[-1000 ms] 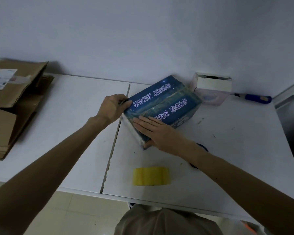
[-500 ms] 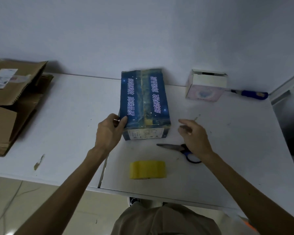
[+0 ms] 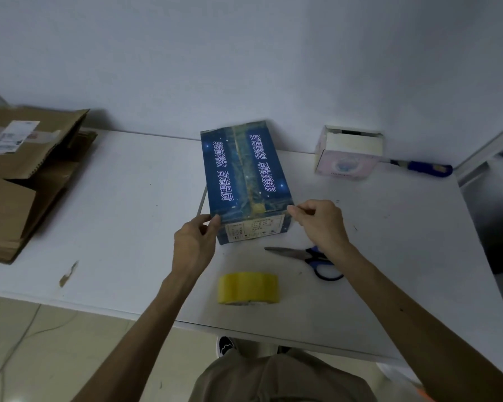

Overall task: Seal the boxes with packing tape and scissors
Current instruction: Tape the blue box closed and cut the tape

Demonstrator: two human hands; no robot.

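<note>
As both grips (image 3: 193, 242) (image 3: 323, 224) pinch, box (image 3: 244, 175) between

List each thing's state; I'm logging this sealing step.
blue box: closed, taped along top seam, flat on table.
left hand: grips box's near left corner.
right hand: curled fingers at near right corner.
scissors: closed, lying on table.
tape roll: lying untouched on table.

Box (image 3: 246, 181) dark blue, white lettering; tape roll (image 3: 248, 288) yellow; scissors (image 3: 317, 258) blue-handled; table (image 3: 128, 198) white.
</note>
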